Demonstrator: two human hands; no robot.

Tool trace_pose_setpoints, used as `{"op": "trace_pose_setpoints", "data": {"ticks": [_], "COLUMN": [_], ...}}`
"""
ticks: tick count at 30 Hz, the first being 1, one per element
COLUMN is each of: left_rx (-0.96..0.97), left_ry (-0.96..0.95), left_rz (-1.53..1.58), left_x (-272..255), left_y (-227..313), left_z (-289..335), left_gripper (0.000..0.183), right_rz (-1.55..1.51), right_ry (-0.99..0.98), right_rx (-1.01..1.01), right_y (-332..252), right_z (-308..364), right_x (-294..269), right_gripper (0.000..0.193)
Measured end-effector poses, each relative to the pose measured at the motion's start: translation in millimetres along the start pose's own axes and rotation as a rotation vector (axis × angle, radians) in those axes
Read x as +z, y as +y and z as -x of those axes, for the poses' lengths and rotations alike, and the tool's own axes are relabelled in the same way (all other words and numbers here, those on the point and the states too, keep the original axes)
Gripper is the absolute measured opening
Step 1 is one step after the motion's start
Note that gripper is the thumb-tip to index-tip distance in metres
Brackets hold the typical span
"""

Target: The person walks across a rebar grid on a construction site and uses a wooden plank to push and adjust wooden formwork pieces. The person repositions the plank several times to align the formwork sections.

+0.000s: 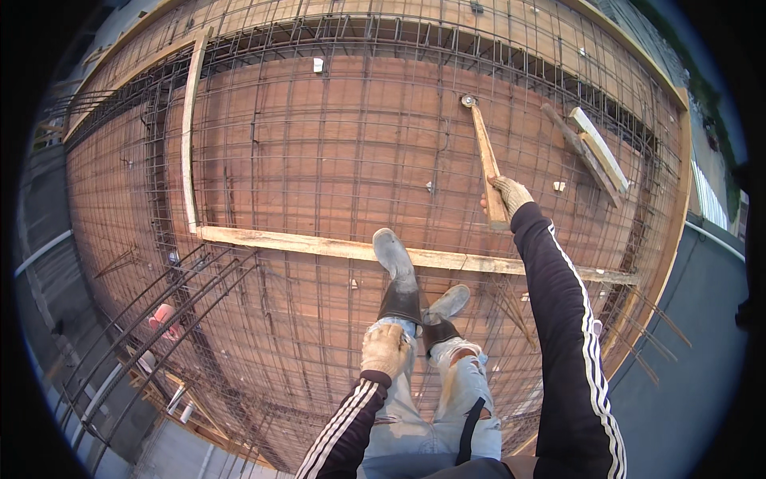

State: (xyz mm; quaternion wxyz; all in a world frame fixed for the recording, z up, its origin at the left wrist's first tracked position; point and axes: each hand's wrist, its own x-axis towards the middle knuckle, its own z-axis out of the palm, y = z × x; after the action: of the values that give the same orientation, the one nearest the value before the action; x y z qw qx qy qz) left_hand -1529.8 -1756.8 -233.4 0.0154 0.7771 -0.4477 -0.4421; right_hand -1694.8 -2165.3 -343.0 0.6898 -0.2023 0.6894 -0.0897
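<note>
My right hand (509, 194), in a pale work glove, is closed around the thick near end of a long wooden stick (483, 144). The stick points away from me over the rebar mesh (319, 160), and a round metal piece (467, 101) sits at its far tip. Also gloved, my left hand (385, 349) rests at my left knee with its fingers curled in; whether anything is in them is hidden. A long timber (319, 243) lies across the mesh, just beyond my boots, and my left boot (392, 249) reaches over it.
Beneath the mesh is reddish-brown plywood (295, 191). Several rebar ends (171, 287) stick out at the left. A narrow timber (189, 136) runs away from me there. Loose wood pieces (598, 148) lie at the right. A pink object (163, 319) is near the left edge.
</note>
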Motion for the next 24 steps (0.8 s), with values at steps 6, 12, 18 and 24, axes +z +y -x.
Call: {"op": "trace_pose_setpoints", "data": {"ticks": [6,12,18,24], "left_rx": [0.020,-0.006,0.024,-0.027], "left_ry": [-0.060,-0.092,-0.072,-0.154], "left_rz": [0.044,0.015,0.025,-0.003], "left_x": [5.3,3.4,2.0,1.1], "left_y": [-11.0,-11.1,-8.6,-6.4], "left_z": [-3.3,-4.2,-5.6,1.8], "left_gripper": [0.031,0.028,0.022,0.024], "right_rz": [-0.059,0.009,0.230,0.174], "right_ry": [-0.067,-0.028,0.044,0.015], "right_rx": [0.006,0.020,0.026,0.030], "right_y": [-12.8,-15.4,-26.6,-1.1], "right_z": [-39.6,-35.5,-38.0,-12.1], "right_x": [14.4,12.9,-3.4,-23.0], "right_gripper": [0.039,0.038,0.037,0.042]}}
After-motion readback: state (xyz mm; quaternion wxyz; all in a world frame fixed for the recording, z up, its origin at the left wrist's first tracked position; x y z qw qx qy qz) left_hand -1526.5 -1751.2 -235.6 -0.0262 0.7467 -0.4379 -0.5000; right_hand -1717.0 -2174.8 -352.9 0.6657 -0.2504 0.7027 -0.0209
